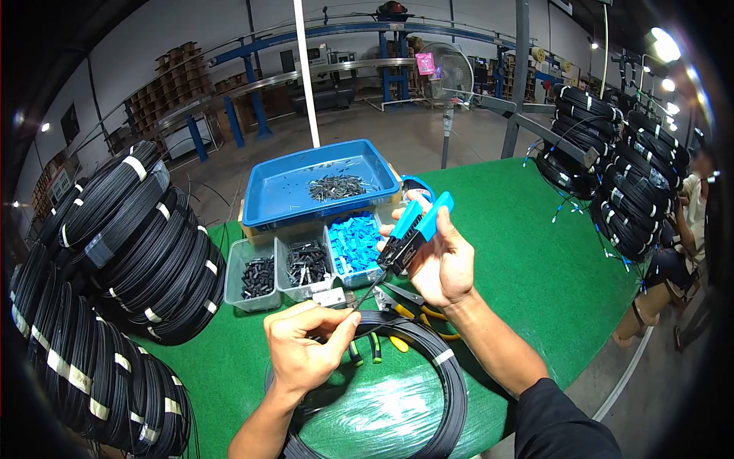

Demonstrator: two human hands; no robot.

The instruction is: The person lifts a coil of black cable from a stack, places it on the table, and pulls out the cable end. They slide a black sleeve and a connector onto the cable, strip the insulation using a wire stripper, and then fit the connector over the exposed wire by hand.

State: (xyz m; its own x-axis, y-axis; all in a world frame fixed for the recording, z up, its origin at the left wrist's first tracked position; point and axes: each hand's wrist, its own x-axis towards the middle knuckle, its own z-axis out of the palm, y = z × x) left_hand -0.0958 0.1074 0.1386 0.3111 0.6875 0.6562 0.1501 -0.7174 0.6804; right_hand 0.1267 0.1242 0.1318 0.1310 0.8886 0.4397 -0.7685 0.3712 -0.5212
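Observation:
My right hand (443, 264) is wrapped round a blue-handled wire stripper (413, 233), its black head tilted down to the left. Between the thumb and fingers of my left hand (310, 340) is the end of a thin black cable (367, 294), which runs up to the tool's jaws. Below both hands lies a coil of black cable (451, 375), bound with white tape. Inside and behind the coil rest yellow-handled pliers (436, 325) and a green-and-black handled tool (375, 348), partly covered by the cable.
Clear bins hold black parts (258, 277), dark connectors (307, 264) and blue connectors (355, 241). Behind them stands a blue tray (264, 203) with scraps. Cable coils (153, 252) are stacked at left, more coils (634, 176) at right. A person (692, 206) is at the far right.

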